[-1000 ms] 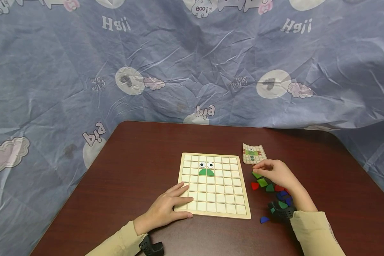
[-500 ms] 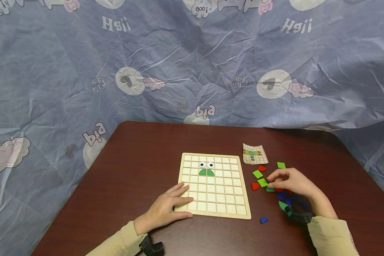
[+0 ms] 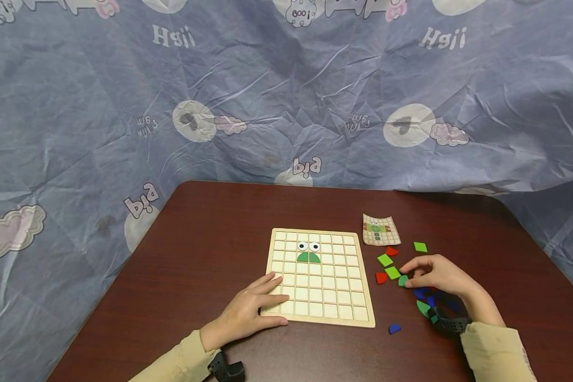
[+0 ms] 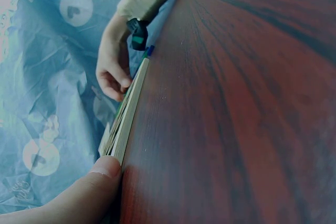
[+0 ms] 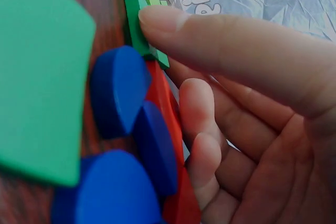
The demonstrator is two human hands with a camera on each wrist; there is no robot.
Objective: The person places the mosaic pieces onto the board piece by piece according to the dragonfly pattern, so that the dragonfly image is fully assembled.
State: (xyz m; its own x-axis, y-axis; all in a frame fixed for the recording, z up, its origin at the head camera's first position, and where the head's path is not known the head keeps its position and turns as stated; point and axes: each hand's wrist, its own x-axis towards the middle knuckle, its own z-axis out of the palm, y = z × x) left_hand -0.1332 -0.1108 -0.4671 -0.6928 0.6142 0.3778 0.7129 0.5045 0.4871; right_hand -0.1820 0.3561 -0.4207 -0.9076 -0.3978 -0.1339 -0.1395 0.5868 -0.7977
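A wooden grid board [image 3: 329, 282] lies on the table in the head view, with two googly eye pieces [image 3: 308, 246] above two green quarter-round pieces [image 3: 309, 257]. My left hand [image 3: 248, 305] rests on its lower left corner, fingers spread over the squares; the left wrist view shows the thumb [image 4: 86, 187] against the board's edge. Right of the board, my right hand [image 3: 444, 275] pinches a dark green piece [image 3: 402, 281] between thumb and index finger, low over the table. In the right wrist view the thumb [image 5: 173, 22] presses this piece, while the index fingertip is hidden.
Around the right hand lie light green squares [image 3: 392, 273], red pieces [image 3: 381, 278], several blue pieces [image 3: 394, 329] and another green piece [image 3: 423, 307]. A small pattern card [image 3: 381, 231] lies beyond them. Patterned cloth [image 3: 286, 106] hangs behind the table [image 3: 219, 223].
My right hand has moved from the light green pieces near the card, back and rightward to the dark green piece, which it now pinches. The left hand has stayed on the board.
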